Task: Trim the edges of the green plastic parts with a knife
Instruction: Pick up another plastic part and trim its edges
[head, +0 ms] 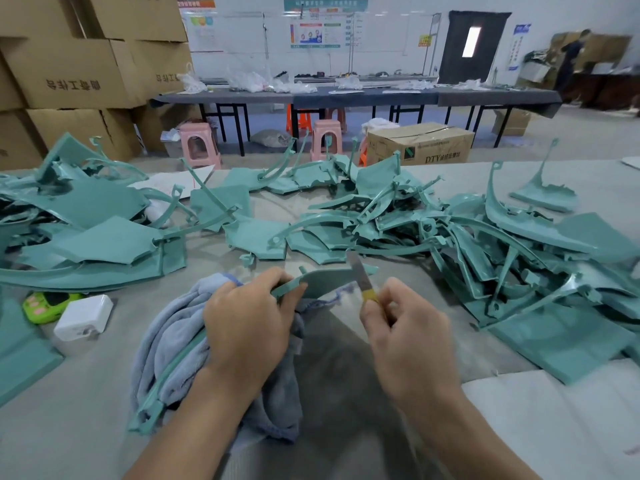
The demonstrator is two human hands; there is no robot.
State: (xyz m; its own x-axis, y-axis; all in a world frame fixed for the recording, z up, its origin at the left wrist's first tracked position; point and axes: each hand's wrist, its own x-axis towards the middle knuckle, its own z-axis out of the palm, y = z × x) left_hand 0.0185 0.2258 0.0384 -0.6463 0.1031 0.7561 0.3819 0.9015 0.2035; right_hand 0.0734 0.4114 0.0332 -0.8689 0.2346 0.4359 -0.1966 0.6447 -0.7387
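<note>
green part (322, 282): left hand (247, 320) gripping it over grey cloth (173, 341); right hand (408, 334) pinching knife (362, 280), blade resting against part's edge.

Teal-green curved plastic part (322, 280) above grey cloth, yellow-handled knife (360, 277) blade against its edge.

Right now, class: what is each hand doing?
Left hand: grips the green plastic part over the blue cloth.
Right hand: pinches the knife.
</note>
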